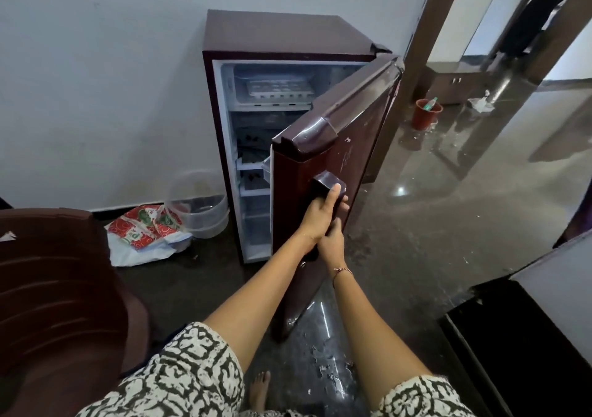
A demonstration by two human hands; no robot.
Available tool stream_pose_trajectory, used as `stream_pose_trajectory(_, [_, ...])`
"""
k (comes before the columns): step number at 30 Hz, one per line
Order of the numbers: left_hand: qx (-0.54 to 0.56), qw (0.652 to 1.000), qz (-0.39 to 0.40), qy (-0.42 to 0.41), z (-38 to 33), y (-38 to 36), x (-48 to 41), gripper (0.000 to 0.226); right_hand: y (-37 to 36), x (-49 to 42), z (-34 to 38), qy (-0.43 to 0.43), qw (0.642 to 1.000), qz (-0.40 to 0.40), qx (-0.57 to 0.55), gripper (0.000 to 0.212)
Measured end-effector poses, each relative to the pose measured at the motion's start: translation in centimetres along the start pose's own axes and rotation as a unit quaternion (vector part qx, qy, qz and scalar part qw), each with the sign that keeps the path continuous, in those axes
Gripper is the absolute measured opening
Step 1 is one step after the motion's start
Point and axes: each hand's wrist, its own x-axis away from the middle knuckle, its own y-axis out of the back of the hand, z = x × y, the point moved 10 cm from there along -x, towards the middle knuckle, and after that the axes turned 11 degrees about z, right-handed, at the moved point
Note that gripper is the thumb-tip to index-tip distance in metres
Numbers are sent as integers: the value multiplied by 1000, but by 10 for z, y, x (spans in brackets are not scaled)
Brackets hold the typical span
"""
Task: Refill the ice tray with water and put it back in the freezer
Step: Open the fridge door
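A small maroon fridge point(288, 36) stands against the white wall with its door point(355, 134) partly swung out. In the freezer compartment at the top lies a white ice tray point(278, 89). My left hand point(322, 214) grips the dark door handle point(326, 183), thumb on top and fingers wrapped round its far side. Just below it, my right hand point(332, 241) grips the lower part of the same handle. The lower shelves behind the door are partly hidden.
A maroon plastic chair point(54, 282) stands close at the left. A clear plastic tub point(198, 203) and a red printed bag point(147, 227) lie left of the fridge. A red bucket point(426, 113) stands on the glossy floor beyond. A dark cabinet point(525, 336) is at the right.
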Motion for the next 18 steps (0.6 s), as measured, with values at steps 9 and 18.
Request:
stream_pose_trajectory(9, [-202,963,-174,-34,-19,-2,57,26,55,48,67,175,953,-223,102,44])
stream_pose_trajectory(18, [-296,845,-384,-227,-76,12,116,21,58,93,178,376,889,-217,148,36])
